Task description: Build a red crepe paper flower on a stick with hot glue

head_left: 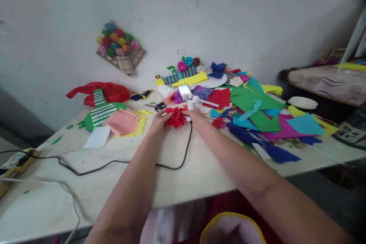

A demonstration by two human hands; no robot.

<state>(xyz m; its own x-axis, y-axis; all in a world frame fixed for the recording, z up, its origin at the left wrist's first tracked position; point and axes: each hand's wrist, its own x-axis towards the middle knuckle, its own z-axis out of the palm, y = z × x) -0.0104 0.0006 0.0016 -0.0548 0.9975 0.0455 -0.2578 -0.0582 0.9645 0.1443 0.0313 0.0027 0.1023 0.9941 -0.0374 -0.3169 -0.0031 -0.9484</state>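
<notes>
A red crepe-paper flower (175, 118) with pointed petals is held just above the table, in the middle of the view. My left hand (160, 120) is closed on its left side, the fingers at the petals. My right hand (195, 116) is closed around the handle of a white hot glue gun (192, 102), and its fingertips reach the flower's right edge. From the gun's back a white glue stick (210, 103) sticks out to the right. A black cord (187, 148) runs down from the handle. Part of the grip is hidden by the fingers.
Dark-handled scissors (160, 106) and yellow-black pliers (141, 95) lie beyond my left hand. A green guitar-shaped craft (100, 114) and peach paper (121, 121) are at left. Coloured sheets (254, 99) pile up at right. The black cord crosses the table's front part.
</notes>
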